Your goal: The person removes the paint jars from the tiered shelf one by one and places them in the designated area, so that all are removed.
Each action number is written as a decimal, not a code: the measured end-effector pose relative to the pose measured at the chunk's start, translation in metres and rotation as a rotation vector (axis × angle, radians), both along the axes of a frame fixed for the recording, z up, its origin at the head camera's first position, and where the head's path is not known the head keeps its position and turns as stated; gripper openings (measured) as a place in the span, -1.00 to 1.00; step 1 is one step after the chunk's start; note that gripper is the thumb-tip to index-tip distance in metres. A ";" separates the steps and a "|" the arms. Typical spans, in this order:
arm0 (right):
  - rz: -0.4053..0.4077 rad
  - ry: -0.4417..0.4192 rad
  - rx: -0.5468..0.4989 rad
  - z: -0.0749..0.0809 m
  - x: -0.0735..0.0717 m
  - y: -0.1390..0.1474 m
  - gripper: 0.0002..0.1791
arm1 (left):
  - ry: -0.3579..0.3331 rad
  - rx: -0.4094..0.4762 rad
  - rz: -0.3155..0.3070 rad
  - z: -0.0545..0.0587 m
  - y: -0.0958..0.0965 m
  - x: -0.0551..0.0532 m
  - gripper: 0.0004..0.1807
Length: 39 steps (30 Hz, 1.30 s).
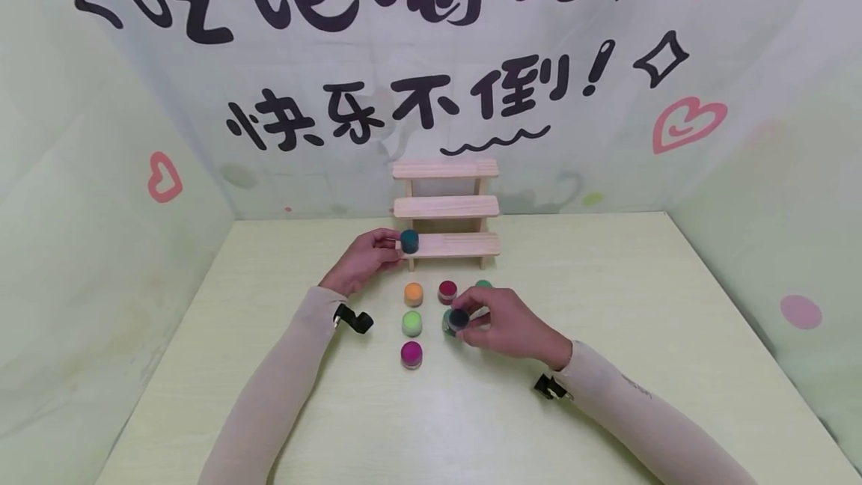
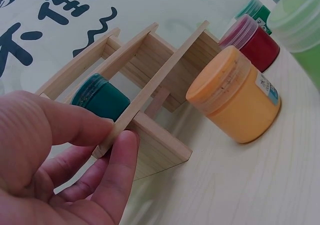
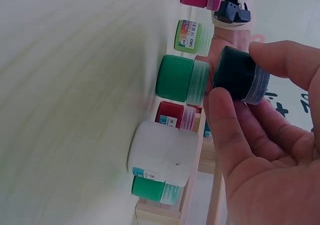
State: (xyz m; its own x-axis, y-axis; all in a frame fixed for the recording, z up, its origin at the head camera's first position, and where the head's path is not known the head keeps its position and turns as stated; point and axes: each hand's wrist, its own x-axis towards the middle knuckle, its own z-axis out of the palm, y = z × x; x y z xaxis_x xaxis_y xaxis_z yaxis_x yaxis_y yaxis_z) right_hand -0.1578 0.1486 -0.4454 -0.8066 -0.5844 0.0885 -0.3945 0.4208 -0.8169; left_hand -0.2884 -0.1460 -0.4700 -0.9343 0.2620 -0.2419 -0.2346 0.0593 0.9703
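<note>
A teal paint jar (image 1: pixel 409 241) stands at the left end of the lowest step of a three-step wooden stand (image 1: pixel 447 206). My left hand (image 1: pixel 364 257) pinches that end of the step, thumb (image 2: pixel 95 122) above and a finger (image 2: pixel 120 150) below, right beside the jar. My right hand (image 1: pixel 512 324) holds a dark, nearly black paint jar (image 3: pixel 235 75) between thumb and fingertips. Just behind the held jar is a green paint jar (image 3: pixel 175 78) on the table, largely covered by it in the head view.
Left of the right hand, orange (image 1: pixel 414 294), light green (image 1: pixel 412 323) and magenta (image 1: pixel 411 355) jars form a column. A dark red jar (image 1: pixel 447 291) and another green jar (image 1: pixel 483 286) stand before the stand. A white jar (image 3: pixel 162 152) appears in the right wrist view.
</note>
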 end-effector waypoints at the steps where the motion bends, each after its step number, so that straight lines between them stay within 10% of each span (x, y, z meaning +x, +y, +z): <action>1: 0.000 0.005 0.002 0.000 0.001 0.001 -0.67 | 0.002 0.006 -0.003 0.000 0.000 0.000 -0.53; 39: 0.120 0.020 0.245 -0.012 0.011 -0.008 -0.67 | 0.001 0.010 -0.002 0.001 0.001 0.001 -0.54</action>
